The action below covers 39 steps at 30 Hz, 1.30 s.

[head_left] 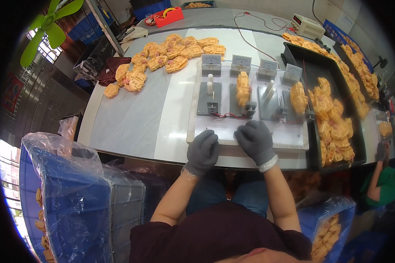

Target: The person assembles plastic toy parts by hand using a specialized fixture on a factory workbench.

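My left hand [202, 152], in a grey glove, rests with curled fingers at the front edge of a white fixture board [232, 135]. Beside it my right hand [255, 141], gloved alike, lies on the board's front part, fingers folded in. Nothing shows in either hand. Grey plates with white pegs stand on the board, with a row of small dial meters [211, 65] behind them. One yellow plastic part [243, 89] sits upright on the second station, beyond my right hand. Another yellow plastic part [299, 98] is on the rightmost station. The first and third pegs [269, 89] are bare.
Loose yellow parts [175, 49] are heaped at the back left. A black tray [314, 147] of them borders the board's right side. Behind stand a power supply [308, 26] and a red tape dispenser [169, 17]. Plastic-lined blue bins [79, 206] flank me. Another person [384, 186] works far right.
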Tool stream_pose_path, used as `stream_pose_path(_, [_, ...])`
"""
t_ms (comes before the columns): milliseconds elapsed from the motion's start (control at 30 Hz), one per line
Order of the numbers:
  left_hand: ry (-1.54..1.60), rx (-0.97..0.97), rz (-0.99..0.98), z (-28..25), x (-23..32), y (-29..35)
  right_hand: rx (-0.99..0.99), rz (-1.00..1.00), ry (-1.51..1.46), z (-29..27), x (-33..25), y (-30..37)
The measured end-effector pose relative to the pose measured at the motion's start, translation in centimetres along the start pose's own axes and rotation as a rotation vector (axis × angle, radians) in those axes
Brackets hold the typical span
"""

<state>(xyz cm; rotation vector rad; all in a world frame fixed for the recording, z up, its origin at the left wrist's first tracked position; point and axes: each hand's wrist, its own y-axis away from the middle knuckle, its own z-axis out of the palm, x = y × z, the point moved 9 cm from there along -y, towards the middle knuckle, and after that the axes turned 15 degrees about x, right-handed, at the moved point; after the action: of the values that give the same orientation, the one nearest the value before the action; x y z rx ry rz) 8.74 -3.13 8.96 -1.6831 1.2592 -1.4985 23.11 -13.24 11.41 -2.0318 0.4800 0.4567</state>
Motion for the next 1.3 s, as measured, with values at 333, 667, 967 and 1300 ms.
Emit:
stream_pose_path(333, [0.185,0.182,-0.409,-2.0,-9.1,-9.1,-0.021,0.111,-0.069,0.2,0.4,-0.7])
stream_pose_path(667, [-0.363,-0.475,-0.068,15.4,-26.8,-19.2,-0.110,0.169,-0.022,0.6,0.8,-0.4])
stream_pose_path(967, [-0.558,-0.993,-0.051,30.0,-30.1,-19.4,-0.166,0.206,0.000,1.1,1.4,-1.2])
stream_pose_path(1300, [-0.729,-1.064,-0.163,26.0,-34.8,-19.0,-0.227,0.247,0.056,1.7,1.7,-1.4])
